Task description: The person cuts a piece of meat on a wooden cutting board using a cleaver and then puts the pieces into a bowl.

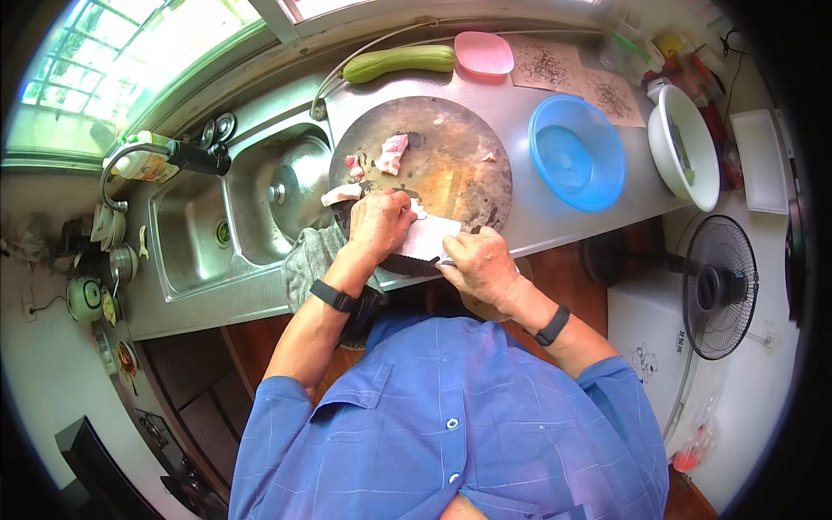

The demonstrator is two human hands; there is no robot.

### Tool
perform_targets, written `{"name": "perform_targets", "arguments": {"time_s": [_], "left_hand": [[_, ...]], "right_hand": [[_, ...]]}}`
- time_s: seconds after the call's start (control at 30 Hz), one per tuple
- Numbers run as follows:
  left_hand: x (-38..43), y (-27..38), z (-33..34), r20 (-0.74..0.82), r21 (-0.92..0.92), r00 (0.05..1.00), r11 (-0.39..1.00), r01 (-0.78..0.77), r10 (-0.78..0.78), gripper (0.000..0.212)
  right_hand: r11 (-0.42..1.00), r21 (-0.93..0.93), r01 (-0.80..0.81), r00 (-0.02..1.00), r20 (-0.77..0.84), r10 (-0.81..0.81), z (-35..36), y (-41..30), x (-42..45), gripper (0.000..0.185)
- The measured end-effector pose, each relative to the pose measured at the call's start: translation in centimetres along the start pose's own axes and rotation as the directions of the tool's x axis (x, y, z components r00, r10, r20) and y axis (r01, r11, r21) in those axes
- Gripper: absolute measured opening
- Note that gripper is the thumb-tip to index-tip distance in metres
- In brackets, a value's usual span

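My left hand (382,224) is over the near edge of a round wooden chopping board (448,136), its curled fingers gripping a small whitish piece (418,208), perhaps fat or meat. Against that piece lies a broad, pale, flat shape that looks like a cleaver blade (429,235). My right hand (480,263) is closed at its right end, around what appears to be the handle, mostly hidden by the fingers. A larger piece of raw meat (391,155) lies on the board, with a small red piece (354,167) beside it. A pale strip (341,194) rests at the board's left edge.
Left of the board are a double steel sink (195,227) with a pot lid (292,188) and a grey cloth (312,263). Behind lie a long green gourd (400,63) and a pink bowl (484,52). A blue basin (601,156) and white basin (708,149) stand right.
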State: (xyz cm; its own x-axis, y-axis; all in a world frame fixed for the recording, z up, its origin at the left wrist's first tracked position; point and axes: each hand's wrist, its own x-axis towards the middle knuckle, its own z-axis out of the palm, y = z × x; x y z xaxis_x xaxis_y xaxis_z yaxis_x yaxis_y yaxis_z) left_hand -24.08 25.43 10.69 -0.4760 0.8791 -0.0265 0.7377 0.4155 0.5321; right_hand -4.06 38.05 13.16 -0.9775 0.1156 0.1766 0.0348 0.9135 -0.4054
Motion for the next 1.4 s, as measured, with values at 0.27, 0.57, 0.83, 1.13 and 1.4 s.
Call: {"name": "perform_targets", "arguments": {"time_s": [0.27,0.57,0.83,1.13,1.4], "left_hand": [[0.7,-2.1,0.3,-0.027,-0.096,0.998,0.994,0.048,-0.051,0.012],[-7.4,-4.5,-0.9,-0.014,-0.150,0.963,0.953,0.263,-0.268,0.024],[-7.5,-2.2,2.7,-0.056,-0.114,0.945,0.942,0.315,-0.323,0.027],[-6.3,-1.0,2.4,-0.116,-0.045,0.959,0.966,0.255,-0.259,0.020],[-4.8,-1.6,1.8,-0.166,-0.068,0.951,0.965,0.253,-0.260,0.020]], "right_hand": [[0.996,0.060,-0.065,0.993,0.099,0.059,-3.8,0.1,-3.2,0.031],[0.774,0.381,-0.506,0.859,0.144,0.491,-3.4,-1.9,-7.3,0.028],[0.801,0.449,-0.396,0.916,0.135,0.378,-0.6,-2.0,-4.9,0.028],[0.735,0.541,-0.409,0.889,0.053,0.455,0.1,-0.7,-5.6,0.026],[0.736,0.561,-0.378,0.909,0.073,0.411,0.2,-0.8,-5.2,0.026]]}}
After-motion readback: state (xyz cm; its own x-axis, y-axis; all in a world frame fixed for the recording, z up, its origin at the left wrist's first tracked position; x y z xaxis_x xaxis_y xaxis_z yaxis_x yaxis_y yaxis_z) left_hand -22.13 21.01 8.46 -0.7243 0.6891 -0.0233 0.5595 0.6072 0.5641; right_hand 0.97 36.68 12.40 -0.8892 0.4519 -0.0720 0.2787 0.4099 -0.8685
